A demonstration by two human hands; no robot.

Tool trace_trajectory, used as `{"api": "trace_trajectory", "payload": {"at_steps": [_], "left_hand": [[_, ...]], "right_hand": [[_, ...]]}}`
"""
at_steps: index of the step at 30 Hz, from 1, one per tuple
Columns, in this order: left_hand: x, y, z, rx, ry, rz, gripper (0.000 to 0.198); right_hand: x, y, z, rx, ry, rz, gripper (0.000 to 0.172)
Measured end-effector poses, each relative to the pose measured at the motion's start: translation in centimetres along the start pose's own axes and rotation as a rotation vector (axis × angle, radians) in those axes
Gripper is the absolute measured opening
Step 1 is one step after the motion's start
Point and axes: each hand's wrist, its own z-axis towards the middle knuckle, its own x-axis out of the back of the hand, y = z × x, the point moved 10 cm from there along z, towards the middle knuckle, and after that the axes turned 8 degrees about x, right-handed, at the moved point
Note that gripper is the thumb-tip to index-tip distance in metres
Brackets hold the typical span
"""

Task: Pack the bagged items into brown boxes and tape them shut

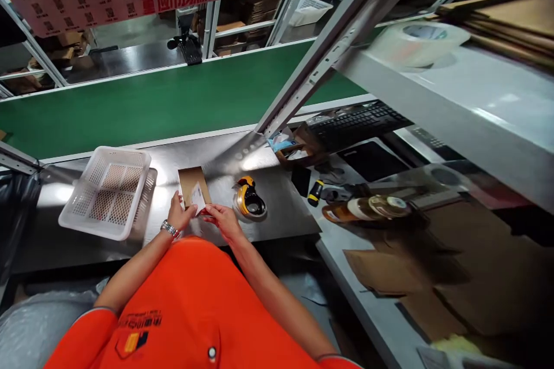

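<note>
A small brown cardboard box (191,181) lies on the steel worktable (277,207) in front of me. A small white label or slip (198,198) sits at its near end. My left hand (179,214), with a metal watch on the wrist, pinches the slip from the left. From the right, my right hand (223,219) closes its fingertips on the same slip. A yellow and black tape dispenser (250,200) rests just right of my right hand.
A white plastic basket (108,191) stands left of the box. A green conveyor belt (173,98) runs behind the table. A keyboard (355,122), a small open box, a bottle (367,209) and flat cardboard (385,270) lie to the right. Above right, a shelf holds a tape roll (418,40).
</note>
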Motion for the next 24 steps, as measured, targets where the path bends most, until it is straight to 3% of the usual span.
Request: {"api": "trace_trajectory", "payload": {"at_steps": [2,4,6,13,19,24], "left_hand": [[0.0,1.7,-0.3,-0.179,0.0,0.087,0.043],[-1.4,2.7,-1.1,-0.315,-0.146,0.107,0.027],[-2.6,2.7,-1.7,-0.359,-0.273,0.09,0.032],[-2.5,-0.4,-0.1,-0.106,-0.221,-0.079,0.055],[-4.0,-0.2,-0.9,-0.156,-0.339,-0.095,0.057],[-2.4,-0.7,0.2,-0.105,-0.169,-0.074,0.073]], "right_hand": [[0.1,0.0,0.0,0.003,0.017,-0.009,0.063],[-0.1,-0.1,0.0,0.003,0.014,-0.025,0.063],[-0.3,-0.3,-0.1,0.007,-0.005,-0.055,0.062],[0.1,-0.4,-0.1,0.004,-0.014,-0.146,0.061],[-0.2,-0.2,-0.1,0.006,-0.025,-0.117,0.058],[-0.3,0.3,0.2,-0.004,-0.045,-0.126,0.048]]}}
